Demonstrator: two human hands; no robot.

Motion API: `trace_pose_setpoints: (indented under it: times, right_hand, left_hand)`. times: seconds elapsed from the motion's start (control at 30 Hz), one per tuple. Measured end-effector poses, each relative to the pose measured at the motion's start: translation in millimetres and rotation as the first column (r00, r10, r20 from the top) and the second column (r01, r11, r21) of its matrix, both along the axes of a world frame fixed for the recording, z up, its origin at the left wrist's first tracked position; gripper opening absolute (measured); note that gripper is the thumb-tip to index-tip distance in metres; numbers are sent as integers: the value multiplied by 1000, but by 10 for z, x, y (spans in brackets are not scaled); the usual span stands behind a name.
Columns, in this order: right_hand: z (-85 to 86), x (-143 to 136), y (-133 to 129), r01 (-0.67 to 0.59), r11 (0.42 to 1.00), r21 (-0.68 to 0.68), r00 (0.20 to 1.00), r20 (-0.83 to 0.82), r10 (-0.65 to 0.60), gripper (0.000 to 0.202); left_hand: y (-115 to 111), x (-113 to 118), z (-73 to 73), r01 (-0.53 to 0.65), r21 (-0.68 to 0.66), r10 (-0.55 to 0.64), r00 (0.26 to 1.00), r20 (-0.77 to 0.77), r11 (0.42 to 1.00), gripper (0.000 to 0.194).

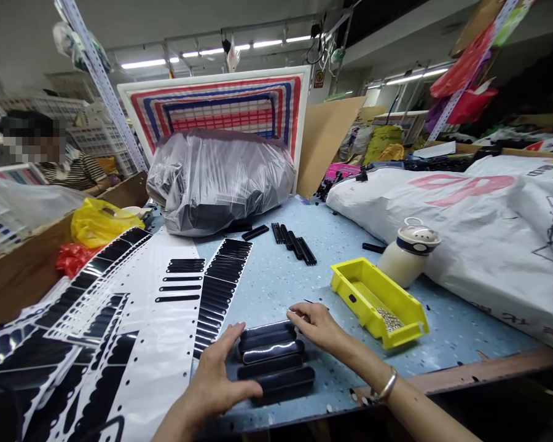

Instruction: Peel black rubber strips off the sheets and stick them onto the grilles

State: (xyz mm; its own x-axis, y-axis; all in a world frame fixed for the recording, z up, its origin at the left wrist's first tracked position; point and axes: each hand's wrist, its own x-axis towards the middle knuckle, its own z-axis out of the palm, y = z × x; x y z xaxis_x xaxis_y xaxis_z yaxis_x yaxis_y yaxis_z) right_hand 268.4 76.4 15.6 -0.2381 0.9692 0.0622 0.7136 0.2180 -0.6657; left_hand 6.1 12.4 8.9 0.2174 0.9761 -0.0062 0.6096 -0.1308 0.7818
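Several glossy black oblong pieces [273, 352] lie side by side on the blue speckled table [276, 282], near its front edge. At their left ends is my left hand [219, 368], its thumb and fingers spread apart around them. My right hand [317, 324] is at the upper right corner of the group, fingers bent and drawn together at the far piece; whether something small is between the fingertips is hidden. Left of the pieces, a strip of black adhesive shapes [221, 282] rests on white sheets [159, 356]. Smaller black parts [295, 242] lie farther back.
A yellow bin [378, 304] with small metal bits stands right, beside a cream bottle [408, 255]. White sacks [442, 209] line the right side. A plastic-wrapped bundle [225, 178] sits at the back. A person [74, 169] is at far left.
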Motion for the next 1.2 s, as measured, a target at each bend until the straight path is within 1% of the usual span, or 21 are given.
trace_pose_setpoints:
  times: [0.03, 0.07, 0.1, 0.2, 0.27, 0.33, 0.37, 0.47, 0.53, 0.63, 0.7, 0.77, 0.83, 0.93, 1.0, 1.07, 1.13, 1.2]
  right_hand:
    - [5, -1, -54, 5, 1000, 0, 1000, -2, -5, 38]
    - [3, -4, -114, 7, 1000, 5, 1000, -3, -7, 40]
    - [-6, -6, -175, 1, 1000, 13, 1000, -4, -1, 41]
    - [-40, 31, -308, -23, 998, 50, 999, -39, 25, 46]
    - [-44, 93, -314, 9, 999, 44, 990, -138, -3, 44]
    - [-40, 153, -264, 83, 997, -7, 952, -295, -81, 43]
    - [-44, 166, -235, 117, 993, -36, 924, -363, -122, 47]
    - [-110, 71, -197, 195, 978, -78, 854, -477, -209, 63]
    - [-183, -94, -231, 225, 972, -71, 833, -504, -229, 68]
    - [-262, -347, -302, 219, 975, -43, 832, -513, -210, 64]
    - [-277, -421, -309, 210, 977, -26, 839, -509, -193, 62]
    - [-277, -392, -270, 209, 978, -22, 841, -506, -191, 62]
    - [-283, -295, -210, 223, 974, -30, 843, -495, -208, 63]
    - [-315, -145, -158, 270, 962, -31, 851, -459, -254, 57]
    - [-343, -97, -175, 281, 960, -13, 865, -430, -259, 49]
    - [-359, -94, -218, 262, 965, 12, 880, -413, -234, 40]
    - [-356, -108, -258, 232, 972, 29, 888, -414, -200, 34]
    - [-335, -117, -278, 210, 977, 30, 886, -428, -177, 37]
  left_hand:
    - [-29, -6, -42, 36, -3, -36, 999, 26, 999, 110]
    - [-47, -6, -82, 69, 1, -69, 997, 45, 998, 119]
    - [-57, 0, -118, 89, 6, -89, 994, 56, 996, 120]
    - [-75, 42, -186, 68, -12, -67, 996, 61, 998, 107]
    - [-92, 84, -208, 33, -30, -31, 997, 70, 999, 109]
    - [-111, 138, -240, -36, -26, 38, 994, 99, 999, 110]
    - [-118, 172, -265, -91, -5, 91, 987, 132, 996, 105]
    - [-125, 300, -371, -269, 75, 239, 930, 278, 960, 72]
    - [-126, 388, -432, -306, 81, 266, 909, 320, 949, 62]
    - [-133, 484, -454, -275, 45, 251, 923, 292, 960, 59]
    - [-140, 510, -425, -276, 38, 254, 923, 290, 960, 57]
    - [-142, 505, -382, -292, 33, 269, 915, 299, 956, 57]
    - [-134, 471, -346, -278, 30, 256, 917, 306, 960, 58]
    - [-101, 401, -352, -263, 60, 233, 923, 307, 963, 56]
    - [-72, 366, -417, -240, 121, 199, 939, 282, 963, 49]
    - [-42, 354, -527, -194, 219, 141, 961, 237, 956, 44]
    - [-19, 358, -648, -164, 330, 103, 975, 195, 930, 43]
    - [-3, 368, -741, -164, 408, 100, 980, 172, 898, 43]
